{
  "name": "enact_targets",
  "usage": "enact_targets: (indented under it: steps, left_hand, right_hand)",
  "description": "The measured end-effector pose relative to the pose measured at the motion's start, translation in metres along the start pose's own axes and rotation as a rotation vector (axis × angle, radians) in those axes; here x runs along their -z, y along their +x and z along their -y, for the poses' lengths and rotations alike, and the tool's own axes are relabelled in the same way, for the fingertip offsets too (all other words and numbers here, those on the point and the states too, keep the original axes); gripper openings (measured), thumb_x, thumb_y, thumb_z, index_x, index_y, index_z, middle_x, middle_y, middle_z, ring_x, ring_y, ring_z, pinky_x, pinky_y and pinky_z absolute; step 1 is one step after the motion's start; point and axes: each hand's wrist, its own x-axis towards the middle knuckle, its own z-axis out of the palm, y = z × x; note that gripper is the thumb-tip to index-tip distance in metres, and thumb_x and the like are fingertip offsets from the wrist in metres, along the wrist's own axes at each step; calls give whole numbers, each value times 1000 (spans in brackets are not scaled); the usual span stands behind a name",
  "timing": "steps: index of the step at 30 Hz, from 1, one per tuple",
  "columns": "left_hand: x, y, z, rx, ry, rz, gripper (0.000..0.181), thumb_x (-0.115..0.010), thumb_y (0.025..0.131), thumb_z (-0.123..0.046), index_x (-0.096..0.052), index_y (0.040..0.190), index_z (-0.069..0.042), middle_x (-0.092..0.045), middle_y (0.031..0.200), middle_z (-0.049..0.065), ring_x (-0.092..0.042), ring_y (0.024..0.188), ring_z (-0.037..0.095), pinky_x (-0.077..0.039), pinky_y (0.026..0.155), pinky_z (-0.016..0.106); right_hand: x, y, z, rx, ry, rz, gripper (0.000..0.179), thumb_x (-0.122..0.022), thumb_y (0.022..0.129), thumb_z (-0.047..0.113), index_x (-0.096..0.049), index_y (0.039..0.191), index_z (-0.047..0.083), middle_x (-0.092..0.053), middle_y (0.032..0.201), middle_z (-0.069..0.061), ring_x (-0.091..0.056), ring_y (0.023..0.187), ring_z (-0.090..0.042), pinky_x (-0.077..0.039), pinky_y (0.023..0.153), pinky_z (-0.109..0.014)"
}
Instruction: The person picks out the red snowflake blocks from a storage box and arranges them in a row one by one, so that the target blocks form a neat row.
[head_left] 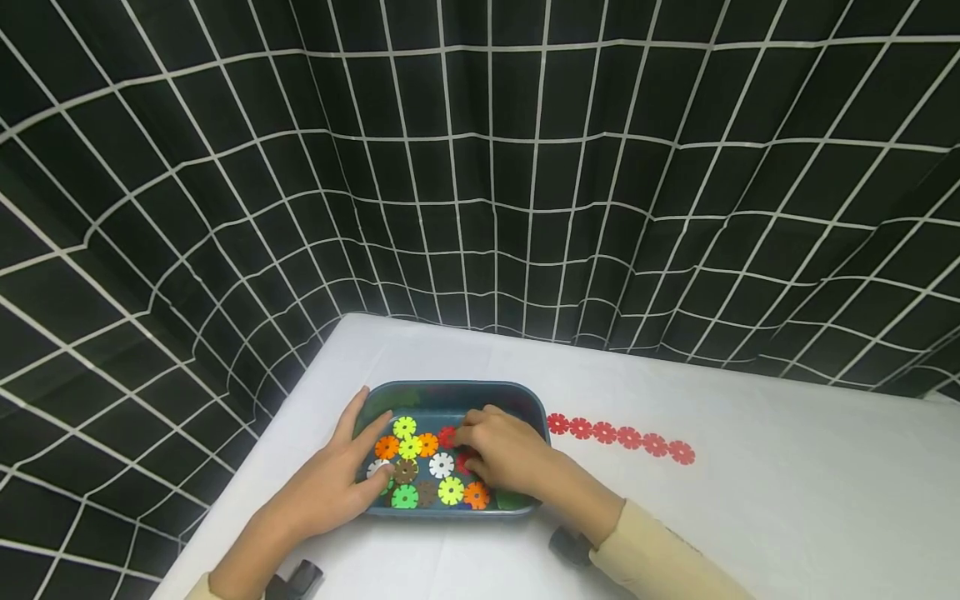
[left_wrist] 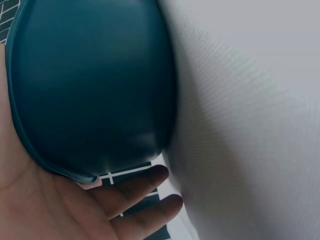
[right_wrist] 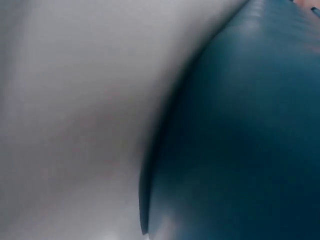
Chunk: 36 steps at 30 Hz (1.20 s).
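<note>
A dark teal plastic basin [head_left: 453,388] holds several notched flower-shaped discs, among them a white disc [head_left: 442,464], a green disc [head_left: 405,497] and a brown disc [head_left: 406,471]. My left hand [head_left: 337,483] straddles the basin's left rim, fingers extended and spread, thumb over the discs inside. In the left wrist view, two of its fingers [left_wrist: 145,215] hang outside the basin wall. My right hand [head_left: 506,450] reaches over the right side into the basin. Its bent fingertips are at a red disc [head_left: 447,437], its thumb by another; I cannot tell whether it pinches one.
Right of the basin, several red discs [head_left: 629,437] lie in a row on the white tablecloth [head_left: 787,492]. A black curtain with a white grid [head_left: 517,167] hangs behind and to the left of the table.
</note>
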Motion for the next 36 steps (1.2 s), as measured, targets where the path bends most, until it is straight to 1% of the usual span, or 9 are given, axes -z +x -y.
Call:
enact_targets:
  steps: [3, 5, 9, 12, 18, 25, 28, 32, 36]
  left_hand:
    - [0, 0, 0, 4, 0, 1, 65, -60, 93, -32, -44, 153, -11, 0, 167, 7, -55, 124, 40, -53, 84, 60]
    - [1, -1, -1, 7, 0, -1, 65, -60, 93, -31, -44, 152, -11, 0, 167, 7, -55, 124, 40, -54, 83, 60]
    - [1, -1, -2, 7, -2, -4, 65, -60, 93, -30, -44, 152, -10, 0, 167, 7, -54, 125, 41, -53, 84, 60]
    - [1, -1, -3, 9, -2, -2, 65, -60, 92, -30, -44, 153, -10, 0, 167, 7, -53, 127, 42, -53, 85, 61]
    - [2, -1, -4, 14, 2, 0, 65, -60, 93, -32, -45, 152, -11, 0, 168, 6, -53, 126, 42, -53, 84, 62]
    - [1, -2, -3, 3, 4, -14, 65, -61, 92, -31, -46, 152, -10, -1, 168, 7, -53, 126, 42, -52, 84, 62]
    - [1, -2, -3, -5, 3, -23, 64, -61, 92, -30, -46, 151, -10, -1, 167, 7, -53, 126, 43, -53, 84, 63]
    - [0, -2, -2, -11, 5, -26, 64, -61, 92, -30, -46, 151, -10, -1, 167, 7, -54, 125, 43, -52, 84, 63]
    - [0, -1, -2, -12, 6, -21, 64, -61, 92, -29, -46, 151, -10, -1, 167, 7, -53, 126, 42, -52, 85, 62]
  right_hand:
    - [0, 0, -1, -35, -48, -16, 18, -82, 82, 14, -79, 100, 12, -66, 91, 1, -53, 78, -14, -49, 70, -23]
    - [2, 0, -1, -79, -93, -15, 14, -82, 82, 14, -79, 96, 12, -64, 85, 1, -53, 75, -14, -50, 67, -24]
    - [6, -1, -3, -153, -170, -5, 17, -83, 79, 10, -79, 95, 11, -62, 79, 0, -54, 69, -15, -53, 63, -26]
    - [7, -1, -4, -162, -184, 1, 19, -83, 78, 8, -79, 96, 10, -63, 80, -1, -55, 69, -16, -55, 64, -28]
    - [9, -1, -7, -148, -134, 7, 18, -80, 78, 1, -78, 94, 9, -62, 78, -2, -55, 70, -17, -54, 67, -31]
    - [14, 1, -8, -187, -17, 114, 30, -79, 75, -3, -75, 102, 8, -63, 84, -1, -52, 74, -15, -54, 69, -31]
    - [15, 1, -7, -205, 5, 125, 22, -80, 74, -2, -73, 93, 7, -58, 78, 0, -51, 72, -16, -52, 64, -29]
    - [14, 2, -7, -218, 14, 90, 18, -81, 74, 0, -66, 80, 9, -51, 73, 1, -48, 68, -16, -47, 59, -26]
    - [12, 1, -7, -204, 40, -10, 19, -80, 77, -1, -64, 78, 10, -52, 72, 2, -49, 67, -15, -49, 60, -25]
